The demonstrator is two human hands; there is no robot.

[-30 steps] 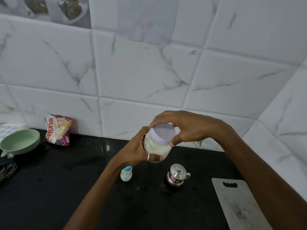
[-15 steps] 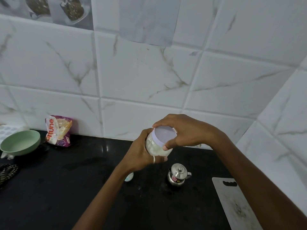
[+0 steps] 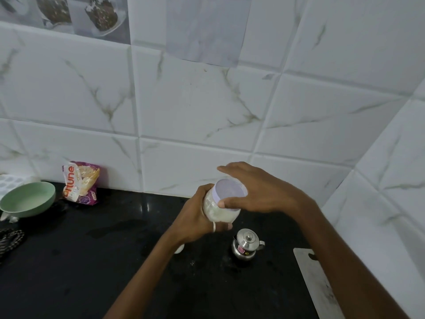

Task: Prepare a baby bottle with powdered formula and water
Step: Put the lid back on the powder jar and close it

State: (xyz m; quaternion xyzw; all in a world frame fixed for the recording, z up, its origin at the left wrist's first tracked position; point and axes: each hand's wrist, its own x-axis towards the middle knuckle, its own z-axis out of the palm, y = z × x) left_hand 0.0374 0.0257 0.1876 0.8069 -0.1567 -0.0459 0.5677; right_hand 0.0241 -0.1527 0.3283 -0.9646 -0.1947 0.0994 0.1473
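Observation:
I hold a clear jar of white powder (image 3: 218, 212) tilted above the black counter (image 3: 92, 261). My left hand (image 3: 195, 217) wraps around the jar's body from the left. A pale lilac lid (image 3: 228, 191) caps the jar. My right hand (image 3: 259, 192) rests on the lid, thumb on its near rim and fingers spread over the far side. A small part of the baby bottle (image 3: 179, 249) shows under my left wrist; the rest is hidden. A small steel pot with a lid and spout (image 3: 245, 246) stands on the counter just below the jar.
A green bowl (image 3: 27, 201) sits at the far left beside a white tray (image 3: 11, 184). An orange and purple food packet (image 3: 80, 183) leans on the tiled wall. A white cutting board (image 3: 319, 286) lies at the right. A dark patterned object (image 3: 9, 240) lies at the left edge.
My right hand has loosened on the lid, its fingers now spread instead of curled around it. The jar and both hands sit slightly lower and further right. The baby bottle is now mostly hidden by my left arm.

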